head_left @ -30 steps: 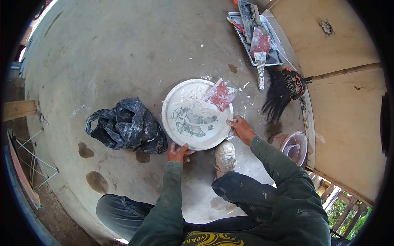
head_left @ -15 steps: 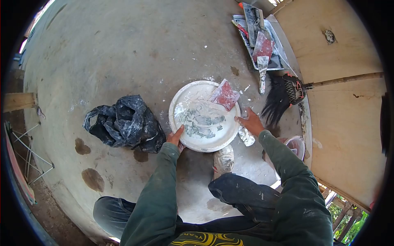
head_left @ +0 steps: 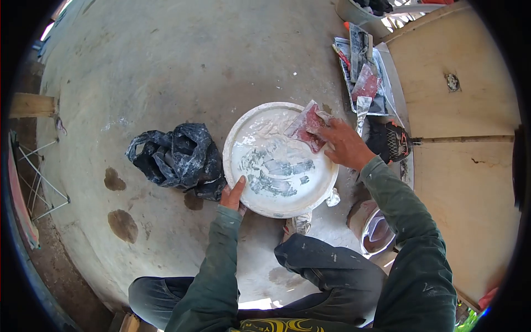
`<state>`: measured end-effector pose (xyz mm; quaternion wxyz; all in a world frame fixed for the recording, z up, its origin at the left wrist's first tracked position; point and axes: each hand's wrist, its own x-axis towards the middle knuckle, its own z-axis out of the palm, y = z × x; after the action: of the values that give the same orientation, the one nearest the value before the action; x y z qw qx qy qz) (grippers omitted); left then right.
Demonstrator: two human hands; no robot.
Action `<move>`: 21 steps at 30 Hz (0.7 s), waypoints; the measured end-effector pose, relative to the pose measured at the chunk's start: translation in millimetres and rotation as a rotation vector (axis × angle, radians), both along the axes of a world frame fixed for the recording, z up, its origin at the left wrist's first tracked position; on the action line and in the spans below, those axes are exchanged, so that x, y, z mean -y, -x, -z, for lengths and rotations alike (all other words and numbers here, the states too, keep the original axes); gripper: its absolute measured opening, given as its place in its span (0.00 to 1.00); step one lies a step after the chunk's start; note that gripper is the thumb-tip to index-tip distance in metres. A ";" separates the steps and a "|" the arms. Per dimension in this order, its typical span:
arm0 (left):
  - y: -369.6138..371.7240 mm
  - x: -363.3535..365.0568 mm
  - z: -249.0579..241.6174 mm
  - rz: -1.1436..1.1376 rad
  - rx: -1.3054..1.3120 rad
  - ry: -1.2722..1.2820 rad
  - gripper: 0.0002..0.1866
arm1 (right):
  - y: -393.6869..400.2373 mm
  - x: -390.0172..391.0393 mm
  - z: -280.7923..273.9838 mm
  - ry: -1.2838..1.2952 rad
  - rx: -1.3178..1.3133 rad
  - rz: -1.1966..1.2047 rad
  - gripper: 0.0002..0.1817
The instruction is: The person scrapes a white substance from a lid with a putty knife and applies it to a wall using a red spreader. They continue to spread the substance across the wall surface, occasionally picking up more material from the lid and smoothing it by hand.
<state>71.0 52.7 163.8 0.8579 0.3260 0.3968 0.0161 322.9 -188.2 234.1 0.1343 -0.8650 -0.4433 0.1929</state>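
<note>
A white round tray (head_left: 255, 206), like a large lid, holds smears of white paste around a grey-green patch. My left hand (head_left: 233, 193) is closed on its near left rim, thumb on top and fingers underneath. At the far right side of the tray, my right hand (head_left: 344, 142) is closed on a flat red spreader (head_left: 304, 128) caked with white paste. The spreader's lower end is partly covered by my fingers. Beneath the tray a white-smeared shoe (head_left: 302, 222) shows in part.
A crumpled black plastic bag (head_left: 180, 157) lies left of the tray. At the upper right a metal paint tray (head_left: 347, 83) holds trowels and another red spreader (head_left: 366, 83). A black-bristled brush (head_left: 390, 141) and a bucket (head_left: 371, 229) stand near the wooden panel wall (head_left: 459, 110).
My right hand has left the tray's right rim and moved up and onto the red spreader. My left hand stays on the rim. The tray appears raised, nearer the camera.
</note>
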 end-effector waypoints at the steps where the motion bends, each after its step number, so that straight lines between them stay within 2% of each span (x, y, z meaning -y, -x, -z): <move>1: 0.7 1.3 -16.1 -0.028 0.008 0.007 0.31 | -3.2 -4.6 -19.2 0.007 0.008 -0.028 0.34; 4: 12.2 0.0 -73.4 -0.086 -0.007 -0.015 0.30 | -4.2 -19.6 -87.7 -0.029 0.054 -0.082 0.34; 6: 24.8 -1.1 -114.7 -0.084 -0.020 -0.072 0.28 | -4.4 -27.5 -137.3 -0.071 0.197 -0.217 0.35; 12: 63.8 -7.8 -226.5 -0.150 -0.115 -0.155 0.26 | 0.4 -41.3 -261.0 -0.038 0.275 -0.503 0.35; 13: 66.6 -9.7 -245.2 -0.162 -0.102 -0.160 0.26 | 1.4 -44.7 -283.6 -0.101 0.298 -0.520 0.35; 16: 72.0 -13.1 -297.1 -0.201 -0.097 -0.174 0.26 | 7.3 -61.2 -351.8 -0.221 0.360 -0.546 0.32; 18: 77.2 -8.7 -324.4 -0.240 -0.095 -0.193 0.26 | 20.4 -71.3 -401.5 -0.257 0.341 -0.435 0.28; 19: 77.5 -8.1 -340.7 -0.292 -0.083 -0.161 0.27 | 26.0 -79.9 -422.9 -0.267 0.345 -0.456 0.28; 21: 78.4 -5.2 -371.5 -0.381 -0.057 -0.149 0.27 | 39.0 -96.1 -460.9 -0.288 0.226 -0.377 0.24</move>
<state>-7.4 57.9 535.3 0.8012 0.3080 0.4732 0.1982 283.9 -92.1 695.0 0.1672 -0.7551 -0.6318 0.0515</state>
